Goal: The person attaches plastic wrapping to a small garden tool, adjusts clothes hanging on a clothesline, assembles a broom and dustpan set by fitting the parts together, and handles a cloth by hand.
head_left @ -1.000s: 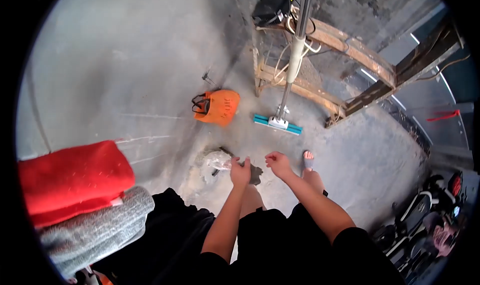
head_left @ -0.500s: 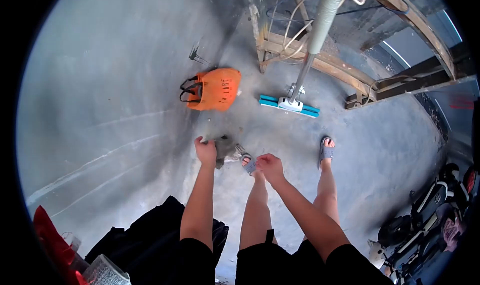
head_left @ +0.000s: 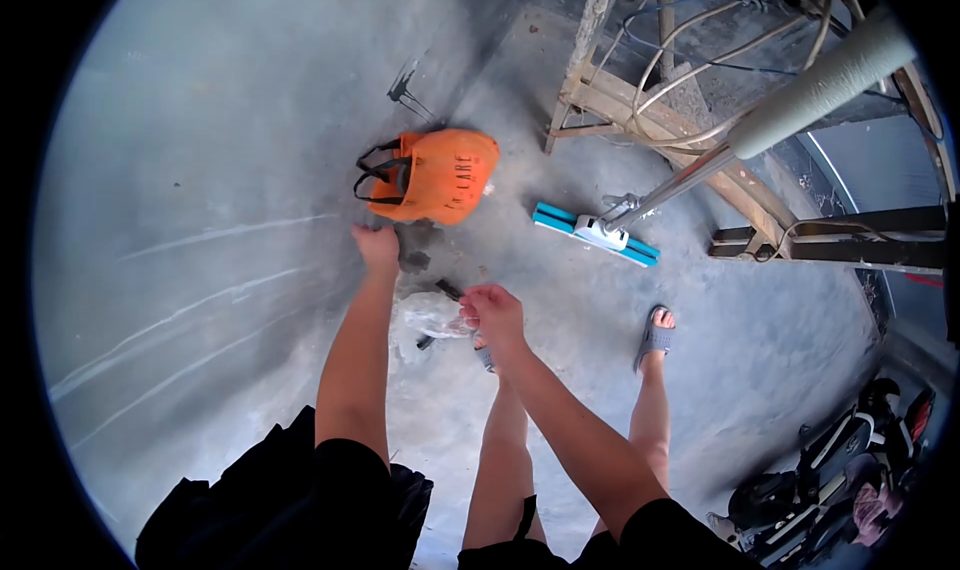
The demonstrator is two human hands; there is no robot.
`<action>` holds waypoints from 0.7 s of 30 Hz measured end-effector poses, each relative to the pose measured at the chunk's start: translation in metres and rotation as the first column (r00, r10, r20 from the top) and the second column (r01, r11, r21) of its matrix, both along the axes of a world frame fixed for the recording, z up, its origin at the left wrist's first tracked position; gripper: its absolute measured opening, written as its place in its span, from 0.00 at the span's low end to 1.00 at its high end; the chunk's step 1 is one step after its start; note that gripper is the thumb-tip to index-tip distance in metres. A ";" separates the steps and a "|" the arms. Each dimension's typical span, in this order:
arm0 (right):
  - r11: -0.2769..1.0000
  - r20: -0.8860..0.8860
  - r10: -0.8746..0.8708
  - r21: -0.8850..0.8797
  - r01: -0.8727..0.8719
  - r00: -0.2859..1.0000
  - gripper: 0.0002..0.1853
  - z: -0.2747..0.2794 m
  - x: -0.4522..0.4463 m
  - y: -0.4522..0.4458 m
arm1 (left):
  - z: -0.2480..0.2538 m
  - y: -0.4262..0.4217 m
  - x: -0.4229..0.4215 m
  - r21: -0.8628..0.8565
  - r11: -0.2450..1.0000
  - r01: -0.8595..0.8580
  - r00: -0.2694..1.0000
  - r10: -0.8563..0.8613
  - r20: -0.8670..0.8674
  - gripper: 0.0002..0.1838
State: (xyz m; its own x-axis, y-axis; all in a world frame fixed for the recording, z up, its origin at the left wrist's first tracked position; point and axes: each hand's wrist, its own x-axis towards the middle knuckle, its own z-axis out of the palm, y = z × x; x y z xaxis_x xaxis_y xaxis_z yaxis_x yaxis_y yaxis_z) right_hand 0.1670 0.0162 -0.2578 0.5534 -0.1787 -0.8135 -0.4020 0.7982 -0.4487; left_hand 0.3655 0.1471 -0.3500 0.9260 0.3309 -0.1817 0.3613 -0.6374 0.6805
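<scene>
My right hand (head_left: pixel 495 315) is closed in a pinch at the edge of a crumpled clear plastic bag (head_left: pixel 432 316). Dark pieces show at the bag's top and bottom; what they are is unclear. My left hand (head_left: pixel 376 248) is just below the orange tote bag (head_left: pixel 445 175), near its black handles. Its fingers look curled, and anything in them is hidden. Beside that hand is a dark patch (head_left: pixel 416 242), either a stain or a shadow. The tote stands on the concrete floor with lettering on its side.
A flat mop (head_left: pixel 600 233) with a blue head rests on the floor to the right. Behind it stands a wooden frame (head_left: pixel 650 115) with looped cables (head_left: pixel 720 65). My sandalled foot (head_left: pixel 655 338) is at the right. A motorbike (head_left: pixel 830 470) is at the lower right.
My left hand has moved up and left, away from the plastic bag and toward the tote. My right hand has shifted left and slightly up. The mop handle leans farther right in view.
</scene>
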 end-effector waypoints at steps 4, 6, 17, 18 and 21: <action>1.000 -0.047 0.003 0.020 -0.002 0.999 0.07 -0.021 -0.004 0.009 | -0.010 0.008 0.031 -0.257 0.965 -0.054 0.998 0.059 0.012 0.42; 0.999 -0.064 -0.015 0.036 0.017 0.998 0.07 -0.031 -0.008 0.013 | 0.006 0.002 0.036 -0.390 0.915 -0.104 0.991 0.063 -0.116 0.36; 0.998 -0.054 0.035 -0.055 -0.038 0.998 0.07 -0.032 0.001 -0.005 | 0.058 -0.043 -0.058 -0.363 0.844 0.395 0.917 -0.386 0.100 0.05; 0.996 -0.021 0.038 -0.083 -0.039 0.999 0.07 -0.024 0.002 -0.011 | 0.074 -0.051 -0.079 -0.330 0.857 0.396 0.916 -0.393 0.078 0.06; 0.993 -0.004 0.047 -0.104 -0.047 0.999 0.10 -0.005 0.002 -0.024 | 0.112 -0.061 -0.134 -0.337 0.851 0.403 0.902 -0.431 -0.008 0.05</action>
State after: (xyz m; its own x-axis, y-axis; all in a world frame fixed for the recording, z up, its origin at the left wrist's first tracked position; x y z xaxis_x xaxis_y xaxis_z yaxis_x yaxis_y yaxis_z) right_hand 0.1687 -0.0078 -0.2624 0.5615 -0.2368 -0.7929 -0.4387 0.7273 -0.5278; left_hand 0.2312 0.0858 -0.2382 0.9414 -0.1718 -0.2904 0.1728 -0.4937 0.8523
